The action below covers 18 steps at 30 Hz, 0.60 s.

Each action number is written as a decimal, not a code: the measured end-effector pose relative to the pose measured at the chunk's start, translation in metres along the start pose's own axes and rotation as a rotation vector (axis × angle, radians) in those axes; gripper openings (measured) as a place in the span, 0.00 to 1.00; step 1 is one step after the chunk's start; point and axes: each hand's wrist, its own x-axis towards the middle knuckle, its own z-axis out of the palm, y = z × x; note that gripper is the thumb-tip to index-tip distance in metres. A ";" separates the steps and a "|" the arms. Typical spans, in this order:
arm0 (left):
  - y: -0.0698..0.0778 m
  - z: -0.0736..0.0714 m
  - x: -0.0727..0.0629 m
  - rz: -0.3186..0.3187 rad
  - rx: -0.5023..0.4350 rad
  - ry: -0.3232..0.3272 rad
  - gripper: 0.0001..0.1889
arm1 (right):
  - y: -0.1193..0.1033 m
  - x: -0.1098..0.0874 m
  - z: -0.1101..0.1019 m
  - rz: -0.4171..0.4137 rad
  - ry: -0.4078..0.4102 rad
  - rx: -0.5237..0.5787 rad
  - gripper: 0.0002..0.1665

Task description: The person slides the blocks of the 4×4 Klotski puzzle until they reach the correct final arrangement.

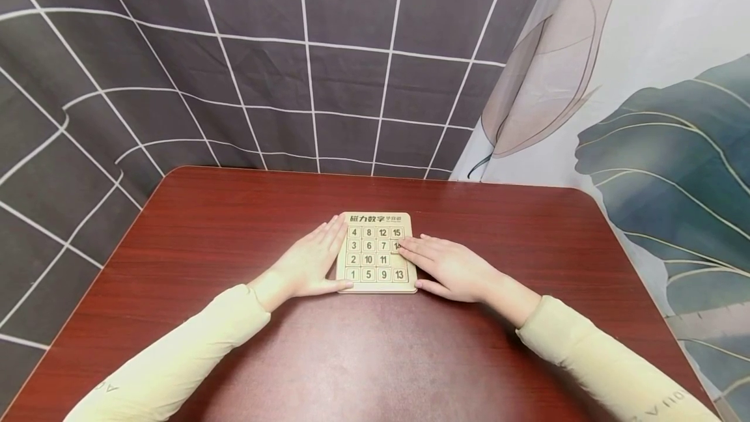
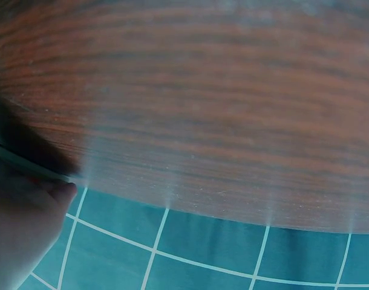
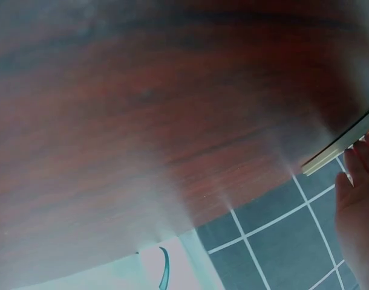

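A pale sliding number puzzle (image 1: 375, 287) lies flat on the table, with numbered square tiles in rows and dark lettering along its top. One gap shows in its right column, between tile 14 (image 1: 396, 247) and tile 13 (image 1: 400, 275). My left hand (image 1: 309, 262) rests along the puzzle's left edge, fingers straight, thumb at the lower left corner. From the right, my right hand (image 1: 457, 267) reaches over the edge, its straight fingertips touching tile 14 and its thumb near the lower right corner. Both wrist views catch only part of a hand beside the board's edge.
The reddish-brown wooden table (image 1: 263, 207) has rounded far corners. A dark curtain with a white grid (image 1: 346, 77) hangs behind it and on the left. On the right hangs a pale curtain with large leaf shapes (image 1: 674, 148).
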 end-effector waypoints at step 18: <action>-0.001 0.000 0.000 -0.002 -0.015 -0.009 0.60 | -0.008 -0.011 0.001 -0.098 0.062 0.007 0.38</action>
